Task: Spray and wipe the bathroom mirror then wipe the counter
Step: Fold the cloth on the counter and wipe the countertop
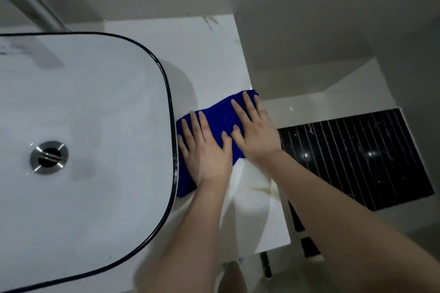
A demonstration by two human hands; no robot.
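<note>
A blue cloth (220, 116) lies flat on the white marble counter (204, 54), just right of the basin. My left hand (204, 150) presses down on the cloth's near left part with fingers spread, beside the basin's rim. My right hand (254, 131) presses flat on the cloth's right part, its fingertips near the counter's right edge. Both palms are down and both thumbs nearly touch. The mirror and the spray bottle are out of view.
A white basin with a thin black rim (169, 107) and a metal drain (49, 157) fills the left side. A faucet (28, 2) rises at the top left. Past the counter's right edge lies a floor with a black striped tile panel (357, 157).
</note>
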